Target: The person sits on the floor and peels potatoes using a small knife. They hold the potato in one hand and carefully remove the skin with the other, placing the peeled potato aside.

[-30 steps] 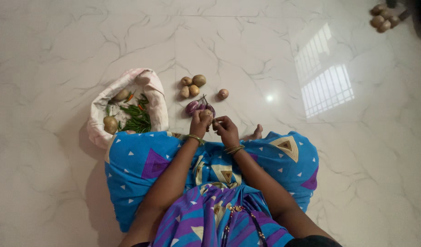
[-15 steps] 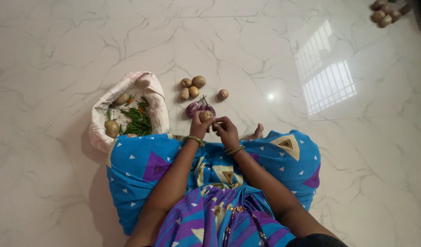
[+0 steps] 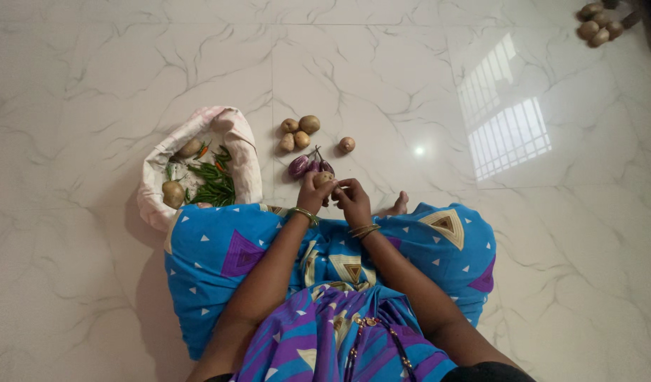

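Change: both hands raised slightly toward 12 o'clock since earlier frame | Grip: small potato (image 3: 322, 178) clamped in left hand (image 3: 312, 194), right hand (image 3: 352, 198) fingertips pinched against it | Location: above lap, brinjals (image 3: 305, 165) just beyond at 12 o'clock | Surroundings: potato group (image 3: 299, 132) farther out; cloth bag (image 3: 235, 152) at 9 o'clock.

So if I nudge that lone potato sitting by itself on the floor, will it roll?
Probably. The lone potato looks rounded and rests on glossy marble floor, so it would likely roll or skid easily. Being slightly uneven, it may wobble off line. It looks firm, not fragile.
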